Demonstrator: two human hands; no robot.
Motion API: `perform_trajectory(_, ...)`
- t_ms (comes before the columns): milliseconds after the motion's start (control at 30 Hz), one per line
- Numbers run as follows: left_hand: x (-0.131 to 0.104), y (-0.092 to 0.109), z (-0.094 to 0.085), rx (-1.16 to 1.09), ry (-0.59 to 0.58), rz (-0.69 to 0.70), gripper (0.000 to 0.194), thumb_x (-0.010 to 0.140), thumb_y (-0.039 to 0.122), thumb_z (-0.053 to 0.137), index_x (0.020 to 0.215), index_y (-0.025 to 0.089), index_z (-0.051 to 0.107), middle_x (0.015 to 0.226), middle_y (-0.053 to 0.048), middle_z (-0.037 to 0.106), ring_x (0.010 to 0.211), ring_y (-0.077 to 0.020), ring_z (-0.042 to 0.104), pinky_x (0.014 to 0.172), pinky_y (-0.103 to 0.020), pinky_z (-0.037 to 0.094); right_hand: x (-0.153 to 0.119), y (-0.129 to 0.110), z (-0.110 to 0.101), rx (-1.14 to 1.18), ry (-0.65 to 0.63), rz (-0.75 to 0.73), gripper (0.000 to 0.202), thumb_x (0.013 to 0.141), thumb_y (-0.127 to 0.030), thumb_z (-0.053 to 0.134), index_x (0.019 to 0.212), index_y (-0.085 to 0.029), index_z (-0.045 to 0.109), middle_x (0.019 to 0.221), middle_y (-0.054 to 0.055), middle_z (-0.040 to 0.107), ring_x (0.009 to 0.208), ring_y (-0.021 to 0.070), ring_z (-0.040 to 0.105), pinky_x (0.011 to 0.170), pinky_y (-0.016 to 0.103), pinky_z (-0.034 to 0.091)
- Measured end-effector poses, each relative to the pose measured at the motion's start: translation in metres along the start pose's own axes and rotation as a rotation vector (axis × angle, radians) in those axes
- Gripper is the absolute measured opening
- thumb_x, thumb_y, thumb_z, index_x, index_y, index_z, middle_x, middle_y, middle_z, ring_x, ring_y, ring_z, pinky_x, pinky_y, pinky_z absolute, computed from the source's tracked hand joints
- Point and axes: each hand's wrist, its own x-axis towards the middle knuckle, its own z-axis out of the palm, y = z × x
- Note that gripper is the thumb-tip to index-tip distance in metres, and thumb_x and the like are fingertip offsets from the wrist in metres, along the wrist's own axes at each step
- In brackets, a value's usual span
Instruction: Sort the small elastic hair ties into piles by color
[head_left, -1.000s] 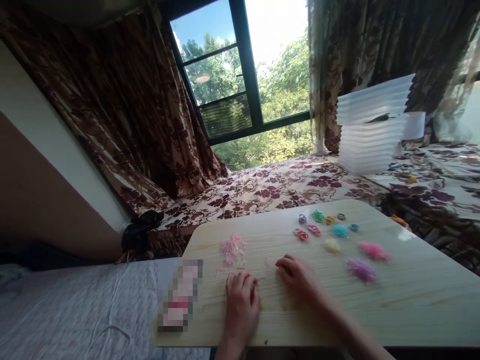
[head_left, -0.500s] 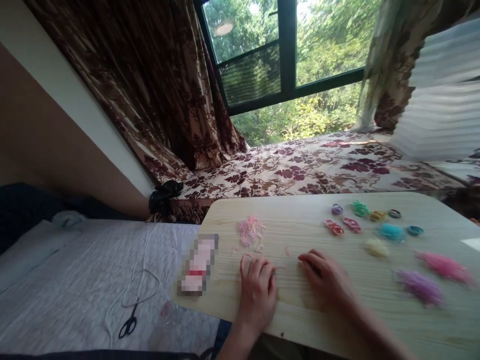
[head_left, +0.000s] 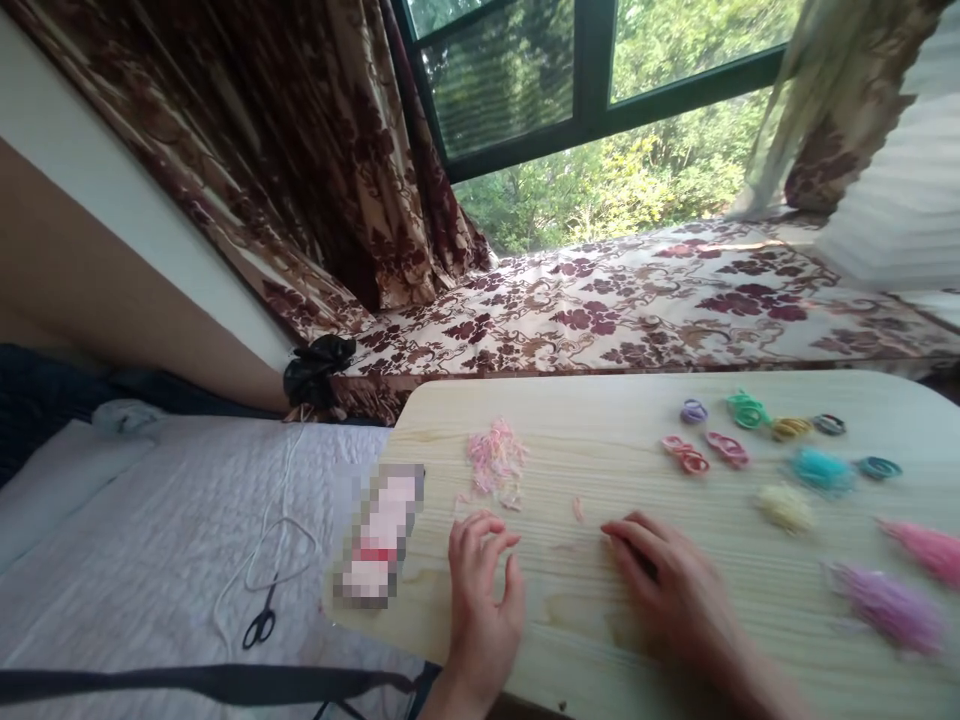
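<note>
My left hand (head_left: 484, 590) rests over the light wooden table (head_left: 570, 410), its fingers curved and apart with nothing visible between them. Just beyond its fingertips lies a loose pile of pink strands (head_left: 496, 458). My right hand (head_left: 667, 580) lies on the table with its fingers bent together; whatever its fingertips hold, if anything, is too small to name. A small pink piece (head_left: 578, 509) sits between the hands, above a faint thin strand (head_left: 570, 546).
Toward the right are red bands (head_left: 684, 455), green bands (head_left: 747, 409), a turquoise bundle (head_left: 821, 468), a cream bundle (head_left: 784, 508) and a purple bundle (head_left: 889, 605). A blurred-out pink object (head_left: 381, 538) lies at the left edge. Scissors (head_left: 260, 626) rest on the bed.
My left hand has shifted left and its fingers have spread. My right hand has stayed nearly in place on the table. The camera view has tilted down slightly.
</note>
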Motion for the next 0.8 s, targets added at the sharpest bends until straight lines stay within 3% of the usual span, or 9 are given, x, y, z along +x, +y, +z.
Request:
perform_trajectory(200, 0.019, 0.019, 0.005, 0.182, -0.164, 0.089, 0.039, 0.085, 0.003, 0.045, 0.11, 0.024, 0.066, 0.111, -0.008, 0.063, 0.124, -0.0276, 0.05, 0.112, -0.062, 0.031, 0.002, -0.011, -0.002, -0.058, -0.176, 0.038, 0.029, 0.094, -0.029, 0.042, 0.094, -0.026, 0.07, 0.087, 0.004, 0.07, 0.077, 0.0176, 0.065, 0.069, 0.03, 0.049)
perform_trajectory(300, 0.033, 0.028, 0.018, 0.232, -0.298, 0.154, 0.053, 0.082, -0.001, 0.045, 0.123, 0.027, 0.063, 0.126, -0.01, 0.058, 0.134, -0.0312, 0.041, 0.112, -0.064, 0.03, -0.001, -0.018, 0.0, -0.045, -0.178, 0.025, 0.03, 0.094, -0.026, 0.041, 0.103, -0.026, 0.07, 0.09, 0.005, 0.07, 0.079, 0.0178, 0.065, 0.069, 0.031, 0.049)
perform_trajectory(467, 0.05, 0.024, 0.033, 0.269, -0.432, 0.226, 0.05, 0.084, 0.003, 0.048, 0.12, 0.033, 0.066, 0.132, -0.008, 0.057, 0.137, -0.031, 0.038, 0.113, -0.063, 0.031, -0.007, -0.023, 0.003, -0.07, -0.159, 0.001, 0.028, 0.094, -0.025, 0.043, 0.1, -0.024, 0.07, 0.088, 0.006, 0.069, 0.078, 0.0181, 0.065, 0.069, 0.03, 0.048)
perform_trajectory(633, 0.053, 0.008, 0.018, 0.346, -0.363, 0.119, 0.045, 0.085, 0.002, 0.048, 0.119, 0.026, 0.065, 0.124, -0.01, 0.062, 0.131, -0.032, 0.045, 0.11, -0.065, 0.031, -0.006, -0.026, 0.005, -0.064, -0.161, -0.02, 0.024, 0.094, -0.024, 0.044, 0.095, -0.023, 0.068, 0.086, 0.005, 0.069, 0.078, 0.0178, 0.064, 0.07, 0.03, 0.048)
perform_trajectory(800, 0.04, 0.006, 0.006, 0.248, -0.229, 0.092, 0.036, 0.087, 0.005, 0.049, 0.114, 0.023, 0.065, 0.116, -0.009, 0.065, 0.125, -0.028, 0.05, 0.111, -0.06, 0.031, 0.001, -0.032, 0.009, -0.07, -0.215, 0.01, 0.023, 0.094, -0.024, 0.045, 0.09, -0.024, 0.067, 0.087, 0.005, 0.069, 0.078, 0.0174, 0.063, 0.07, 0.03, 0.046)
